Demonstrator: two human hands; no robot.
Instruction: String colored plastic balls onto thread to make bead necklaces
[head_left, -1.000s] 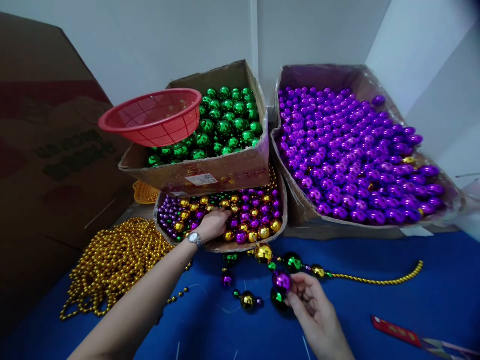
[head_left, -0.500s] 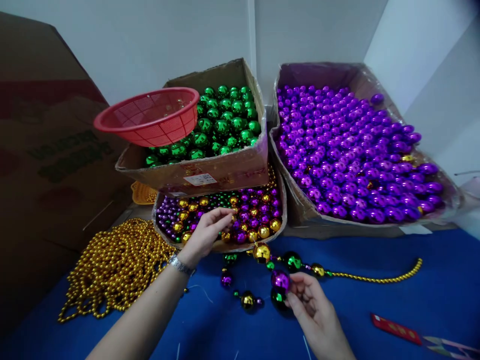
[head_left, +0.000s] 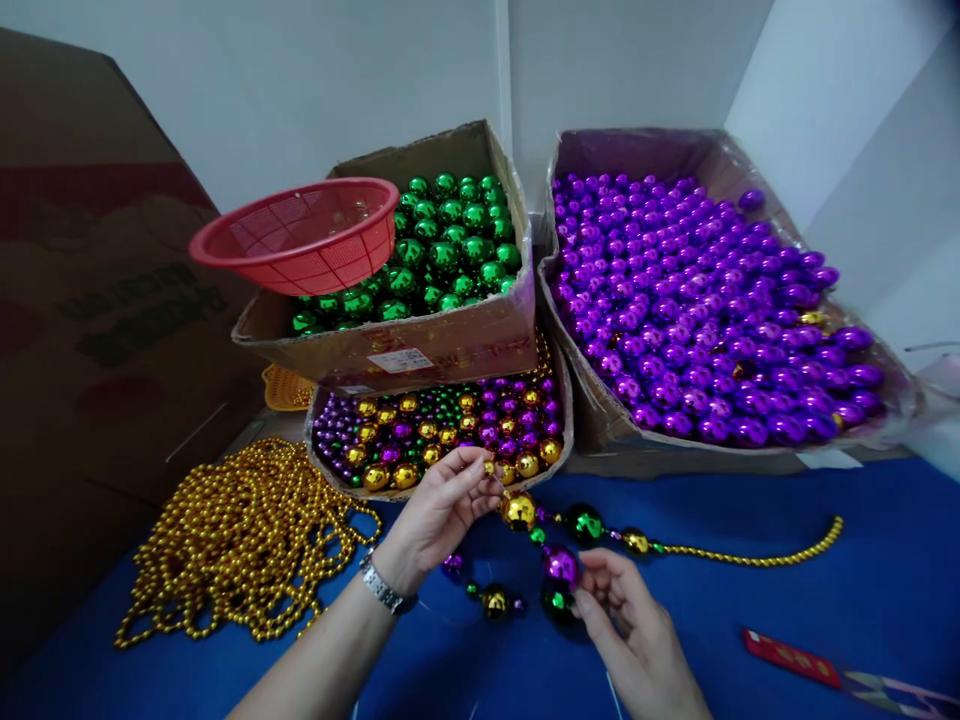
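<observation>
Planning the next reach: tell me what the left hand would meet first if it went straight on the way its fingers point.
The left hand points right and slightly away. First in that line, it looks like, is the big gold bead on the strand, just off its fingertips. Depth is unclear; it might skim over it.

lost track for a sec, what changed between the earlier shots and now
The left hand came out of the mixed bead box and back toward the strand, its fingers now pinching a small gold bead just above the big gold ball. The right hand stayed at the purple ball. Boxes, red basket and gold bead pile did not move.
</observation>
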